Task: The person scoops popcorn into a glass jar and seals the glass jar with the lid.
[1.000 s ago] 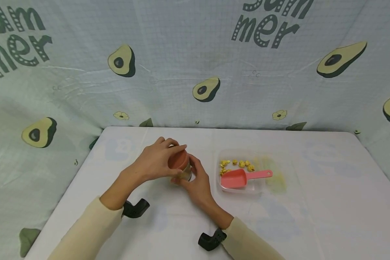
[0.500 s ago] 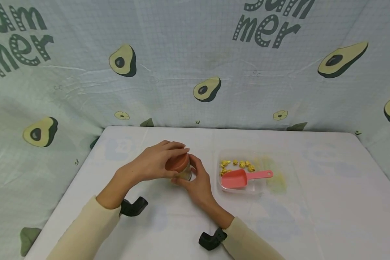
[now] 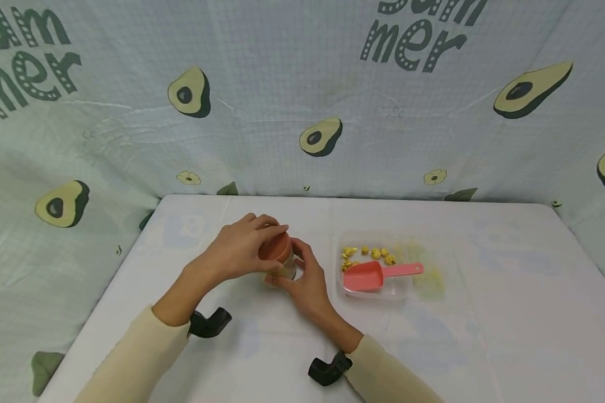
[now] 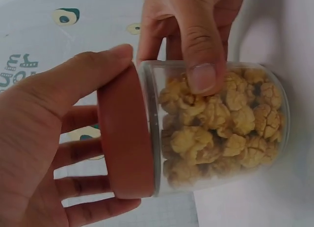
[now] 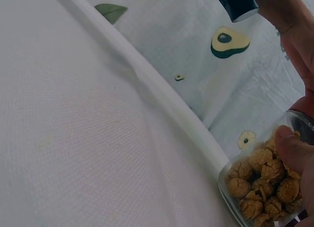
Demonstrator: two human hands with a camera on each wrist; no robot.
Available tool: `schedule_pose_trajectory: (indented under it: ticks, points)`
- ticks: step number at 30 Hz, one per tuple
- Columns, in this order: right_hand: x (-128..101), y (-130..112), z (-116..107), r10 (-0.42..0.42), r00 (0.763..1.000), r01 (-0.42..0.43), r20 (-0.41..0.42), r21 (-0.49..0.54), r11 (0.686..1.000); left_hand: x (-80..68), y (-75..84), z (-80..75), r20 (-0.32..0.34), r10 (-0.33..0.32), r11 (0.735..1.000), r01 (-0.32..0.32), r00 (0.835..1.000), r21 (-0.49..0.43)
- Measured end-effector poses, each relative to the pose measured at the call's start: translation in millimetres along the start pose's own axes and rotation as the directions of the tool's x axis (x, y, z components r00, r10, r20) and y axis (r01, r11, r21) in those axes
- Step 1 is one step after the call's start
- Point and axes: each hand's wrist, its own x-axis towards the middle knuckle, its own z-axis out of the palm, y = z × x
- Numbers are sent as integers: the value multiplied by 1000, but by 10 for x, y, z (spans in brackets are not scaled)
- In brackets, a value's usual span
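A clear jar (image 4: 171, 185) of caramel-coloured popcorn (image 4: 238, 143) stands left of the table's middle. Across its mouth lies a reddish-brown lid (image 3: 276, 247). My left hand (image 3: 237, 249) grips that lid by its edge, thumb on the near side in the head view and fingers round the far side. Lower down, my right hand (image 3: 308, 285) holds the jar's body, its thumb pressing the clear wall in the left wrist view. In the right wrist view, only the lower part of the jar shows beside the thumb.
To the right of the hands sits a clear plastic container (image 3: 373, 296) with several yellow popcorn pieces (image 3: 375, 254) in it. A pink scoop (image 3: 365, 276) lies in the container, its handle over the right rim. Avocado-print cloth (image 3: 262, 157) hangs behind the white table (image 3: 509, 291).
My left hand turns a little one way on the lid, then back to nearly its earlier pose. The right hand keeps the jar in place; container and scoop stay put.
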Motion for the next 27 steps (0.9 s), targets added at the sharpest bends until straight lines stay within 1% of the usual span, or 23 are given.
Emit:
schedule_pose_trajectory:
  ticks: [2,6,7,9,12,15,18,22,27]
  points:
    - [-22,-121,-16,0,1000,0,-6,3,1000,3,23,15,-23,-43,999,43,999,11]
    - [-25,-134,-14,7,1000,-7,-15,-1,1000,12,73,27,-45,-110,993,111,993,27]
    - [-24,-133,-12,13,1000,-13,-14,1,1000,14,82,27,-45,-122,992,123,992,30]
    - [-6,-22,8,13,1000,-13,-15,-12,1000,18,92,31,-45,-141,989,142,989,34]
    - [-7,-17,14,16,1000,-16,-16,-15,1000,15,95,34,-48,-152,987,154,987,37]
    - [-5,-9,18,14,1000,-15,-22,-20,1000,10,81,34,-59,-121,991,124,991,44]
    - [-1,-5,19,4,1000,-4,-27,-24,1000,-3,52,28,-55,-62,998,64,997,28]
    - [6,7,11,-16,999,15,-28,-28,1000,-28,10,5,-15,11,1000,-11,1000,-23]
    - [12,17,-2,-34,999,34,-18,-37,999,-48,-41,-45,35,93,991,-89,995,-97]
